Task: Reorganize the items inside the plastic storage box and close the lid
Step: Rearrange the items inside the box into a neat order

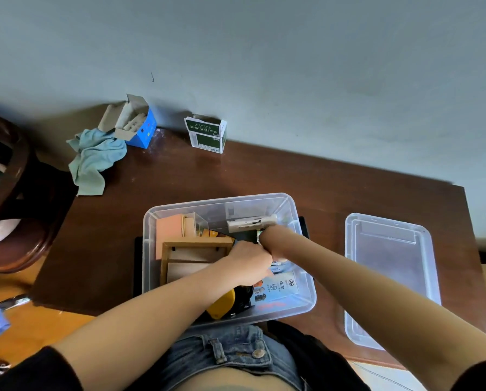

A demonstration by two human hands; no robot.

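The clear plastic storage box (303, 280) stands open on the dark wooden table, close to my body. Both hands reach down into it. My left hand (248, 262) is curled over items in the middle, beside a wooden frame (196, 246); what it grips is hidden. My right hand (267, 239) is deep inside near a dark flat item, just under a white long object (250, 222) at the far wall; its fingers are hidden. Also inside are an orange-pink box (168, 230), a yellow item (224, 304) and a blue-white package (277, 287). The clear lid (388, 277) lies flat to the right.
At the back of the table (264, 176) by the grey wall lie a pale teal cloth (95, 159), an open blue carton (136, 125) and a green-white carton (206, 134). A dark wooden chair (13, 193) stands at the left.
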